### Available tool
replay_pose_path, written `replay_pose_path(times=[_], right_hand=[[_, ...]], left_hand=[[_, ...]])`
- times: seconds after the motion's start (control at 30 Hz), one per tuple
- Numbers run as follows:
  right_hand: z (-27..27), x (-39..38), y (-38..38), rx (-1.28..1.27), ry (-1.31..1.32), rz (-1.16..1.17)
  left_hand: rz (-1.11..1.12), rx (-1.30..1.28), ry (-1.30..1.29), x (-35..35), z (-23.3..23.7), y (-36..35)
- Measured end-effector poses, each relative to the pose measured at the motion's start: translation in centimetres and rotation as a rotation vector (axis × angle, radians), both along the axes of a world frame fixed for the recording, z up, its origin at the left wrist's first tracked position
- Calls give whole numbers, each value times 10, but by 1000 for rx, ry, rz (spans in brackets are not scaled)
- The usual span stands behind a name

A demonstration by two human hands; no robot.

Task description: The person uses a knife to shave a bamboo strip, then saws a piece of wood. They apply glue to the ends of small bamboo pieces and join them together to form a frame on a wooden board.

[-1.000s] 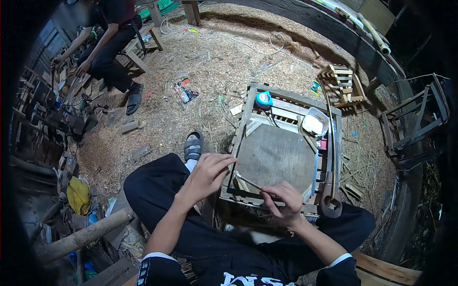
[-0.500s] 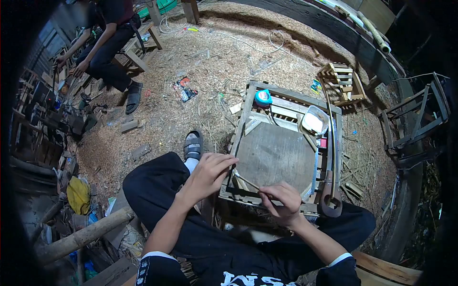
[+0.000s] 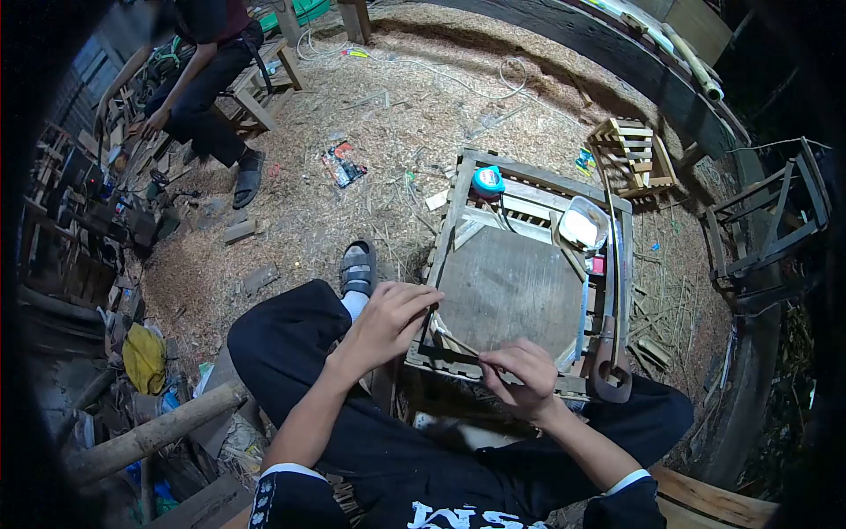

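My left hand (image 3: pixel 394 316) is at the left edge of an octagonal wooden board (image 3: pixel 511 286), its fingers bent and pressed together. What lies under those fingertips, if anything, is hidden. Across the board's near left corner, my right hand (image 3: pixel 522 370) pinches the end of a thin stick (image 3: pixel 456 342), whose other end points up toward my left fingers. The board rests on a slatted wooden crate (image 3: pixel 469 167) between my knees. A dark strip (image 3: pixel 448 354) runs along the near edge, just below the stick.
On the crate are a blue tape measure (image 3: pixel 487 181), a white tub with pale contents (image 3: pixel 583 223) and a handsaw (image 3: pixel 610 370). A small slatted crate (image 3: pixel 648 159) and wooden frame (image 3: pixel 775 216) stand right. Another person (image 3: pixel 207 84) sits far left. Shavings (image 3: pixel 388 132) cover the floor.
The stick in my right hand has shifted slightly and its pale tip shows less distinctly. Both hands stay nearly in place. The other person's arms have moved a little.
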State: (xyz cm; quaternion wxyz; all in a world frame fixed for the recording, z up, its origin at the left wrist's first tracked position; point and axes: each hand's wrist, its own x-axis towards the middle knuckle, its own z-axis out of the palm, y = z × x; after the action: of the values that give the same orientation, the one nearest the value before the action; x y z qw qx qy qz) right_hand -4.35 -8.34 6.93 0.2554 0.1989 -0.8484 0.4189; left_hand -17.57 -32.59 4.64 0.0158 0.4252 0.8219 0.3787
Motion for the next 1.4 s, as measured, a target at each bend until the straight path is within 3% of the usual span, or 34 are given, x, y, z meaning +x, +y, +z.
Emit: replay_pose_path(times=[1.4], right_hand=[[4,-1,-3,5,5,6]], left_hand=[[5,-14,10,0,-3,1]])
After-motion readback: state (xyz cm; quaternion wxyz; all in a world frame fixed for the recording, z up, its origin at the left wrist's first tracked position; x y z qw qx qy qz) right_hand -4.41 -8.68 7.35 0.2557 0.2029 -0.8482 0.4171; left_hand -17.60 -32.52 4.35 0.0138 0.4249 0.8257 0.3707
